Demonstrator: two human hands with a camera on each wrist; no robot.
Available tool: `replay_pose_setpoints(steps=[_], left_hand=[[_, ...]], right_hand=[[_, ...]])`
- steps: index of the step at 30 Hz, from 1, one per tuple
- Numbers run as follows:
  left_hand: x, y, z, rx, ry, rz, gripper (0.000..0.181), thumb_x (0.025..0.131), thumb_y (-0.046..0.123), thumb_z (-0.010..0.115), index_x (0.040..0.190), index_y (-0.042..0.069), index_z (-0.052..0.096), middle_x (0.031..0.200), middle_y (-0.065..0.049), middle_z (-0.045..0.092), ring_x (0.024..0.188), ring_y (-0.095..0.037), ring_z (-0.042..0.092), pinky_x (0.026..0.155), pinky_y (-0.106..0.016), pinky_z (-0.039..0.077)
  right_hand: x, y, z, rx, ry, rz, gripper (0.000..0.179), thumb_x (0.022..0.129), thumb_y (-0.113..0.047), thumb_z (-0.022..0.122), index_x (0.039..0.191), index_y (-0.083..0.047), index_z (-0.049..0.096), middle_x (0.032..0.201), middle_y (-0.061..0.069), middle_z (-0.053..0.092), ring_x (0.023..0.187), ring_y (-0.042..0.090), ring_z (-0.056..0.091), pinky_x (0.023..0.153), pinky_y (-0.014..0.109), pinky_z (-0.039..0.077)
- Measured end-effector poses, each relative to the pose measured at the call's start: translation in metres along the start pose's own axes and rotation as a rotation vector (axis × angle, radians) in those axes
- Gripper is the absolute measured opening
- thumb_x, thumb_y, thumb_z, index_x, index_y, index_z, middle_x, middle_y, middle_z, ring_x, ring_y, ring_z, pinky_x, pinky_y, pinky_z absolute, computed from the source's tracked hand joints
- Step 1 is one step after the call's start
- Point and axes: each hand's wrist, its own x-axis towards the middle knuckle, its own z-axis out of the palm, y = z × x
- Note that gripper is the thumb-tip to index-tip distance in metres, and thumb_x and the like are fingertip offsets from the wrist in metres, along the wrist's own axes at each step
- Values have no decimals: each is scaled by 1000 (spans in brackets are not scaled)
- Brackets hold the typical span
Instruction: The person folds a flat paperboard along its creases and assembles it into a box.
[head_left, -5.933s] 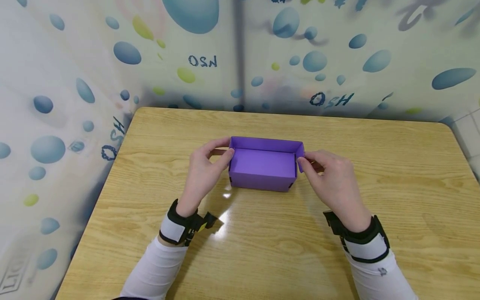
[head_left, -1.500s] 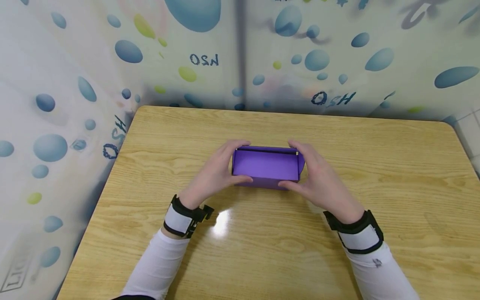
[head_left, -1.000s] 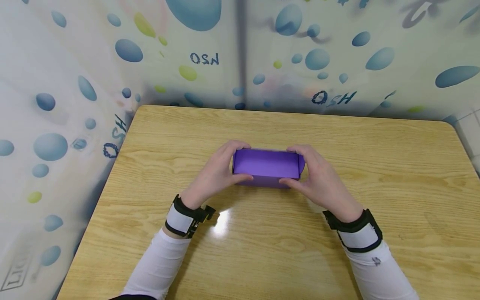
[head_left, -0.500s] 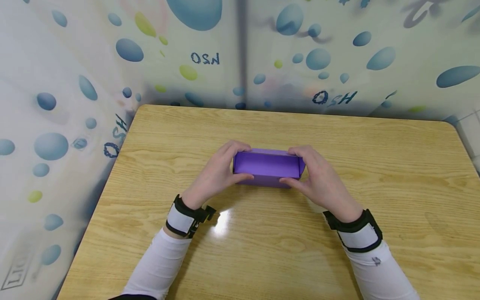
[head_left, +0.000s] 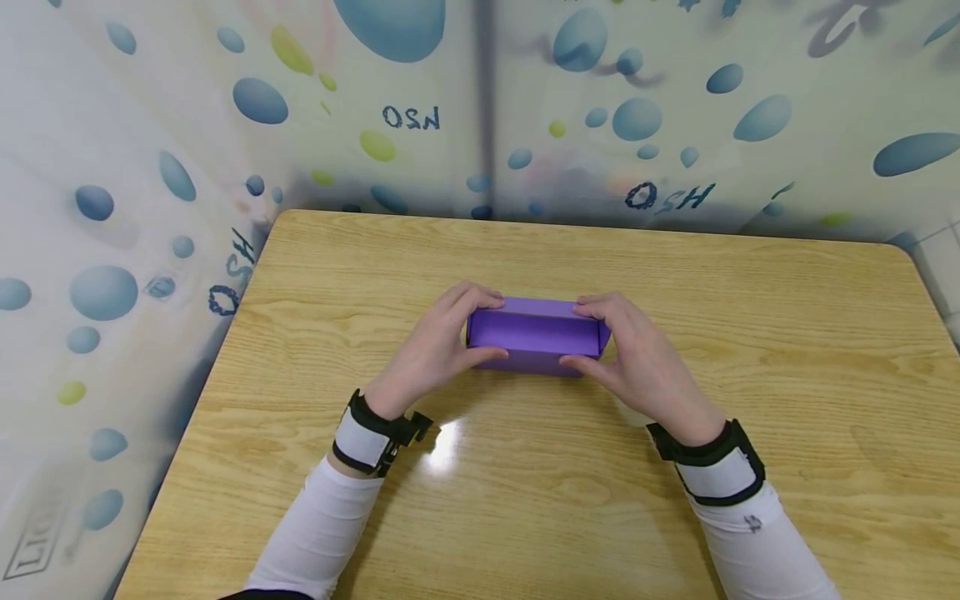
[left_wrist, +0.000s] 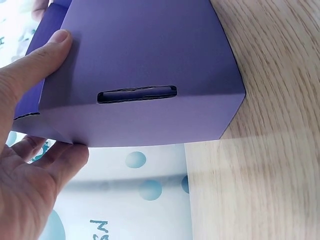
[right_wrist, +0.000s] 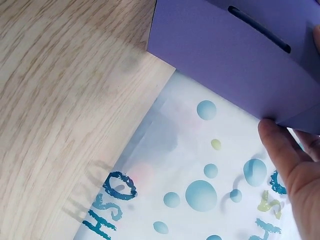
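A purple cardboard box (head_left: 534, 363), its top partly uncovered, stands at the middle of the table. My left hand (head_left: 427, 346) grips its left end, thumb on the front wall and fingers over the back flap (head_left: 538, 307). At the opposite end, my right hand (head_left: 648, 367) holds it the same way. The flap leans forward over part of the opening. A purple side tab (head_left: 604, 327) sticks out beside my right palm. In the left wrist view, a narrow slot (left_wrist: 137, 94) shows along a lower edge of the box; another slot (right_wrist: 260, 29) appears in the right wrist view.
The wood-grain table (head_left: 787, 350) extends around the box on all sides. Behind it hangs a pale curtain (head_left: 675, 75) printed with blue and green drops. Black straps (head_left: 367, 437) with small cameras circle both wrists.
Earlier both hands pinched the box's ends and its back panel stood up. They then moved around the corners, and the back flap has bent forward, its visible strip widening over the last second.
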Motion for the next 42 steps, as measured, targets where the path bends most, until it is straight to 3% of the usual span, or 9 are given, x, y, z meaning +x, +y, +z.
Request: replay_pose_setpoints(steps=[20,32,42], left_hand=[[-1,0,-1,9,-12,-7,55,74,18,85,119,7,55,121,-5,55,112,-18,51,95,-26,44],[-1,-2,2,23,0,46,45,75,16,85,110,6,59,120,-8,56,112,-21,51,95,-27,44],[-2,-1,2,27,3,42,43,75,16,85,108,6,59,121,-8,56,113,-22,51,95,-28,45]], right_hand=[[-1,-2,1,-13,1,13,69,70,-22,89,123,-2,49,125,16,54,112,32,55,89,48,51],[-3,-3,2,-30,15,-9,59,70,-20,88,115,-2,54,125,17,55,113,36,55,88,51,51],[-6,-2,4,-28,30,-4,57,71,-19,88,115,-3,56,127,17,54,116,36,54,89,52,50]])
